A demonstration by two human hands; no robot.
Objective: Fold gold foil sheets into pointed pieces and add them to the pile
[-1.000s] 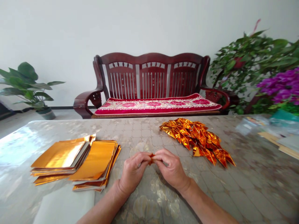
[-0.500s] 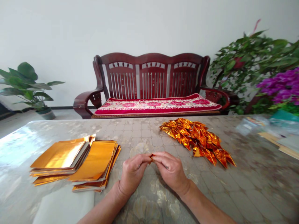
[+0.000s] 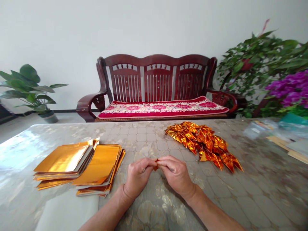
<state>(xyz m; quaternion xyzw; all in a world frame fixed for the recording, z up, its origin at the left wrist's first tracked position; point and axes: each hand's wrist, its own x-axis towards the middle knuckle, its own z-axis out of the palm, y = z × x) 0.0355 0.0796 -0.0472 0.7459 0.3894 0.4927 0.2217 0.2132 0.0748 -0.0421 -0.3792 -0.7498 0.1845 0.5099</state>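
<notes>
Gold foil (image 3: pixel 156 164), folded small, is pinched between the fingertips of the left hand (image 3: pixel 139 176) and the right hand (image 3: pixel 176 175), both curled and grasping it at lower centre of the frame. The fingers hide most of it; only a narrow orange tip shows, and its long axis seems to run roughly up and down, pointing toward the bottom of the frame, though the view is poor.

Just up and to the right lies a heap of folded foil triangles (image 3: pixel 204 146), its points mostly aimed to the lower right. Two stacks of gold foil sheets (image 3: pixel 64 163) (image 3: pixel 98 168) sit left of the hands on a glossy patterned surface (image 3: pixel 252 192), with a pale sheet (image 3: pixel 67 208) at lower left. Plastic packets (image 3: pixel 260 128) lie at far right. Beyond, a dark red wooden bench (image 3: pixel 156 80) carries a red floral cushion (image 3: pixel 163 109), between a potted plant (image 3: pixel 29 89) at left and purple-flowered greenery (image 3: pixel 288 89) at right.
</notes>
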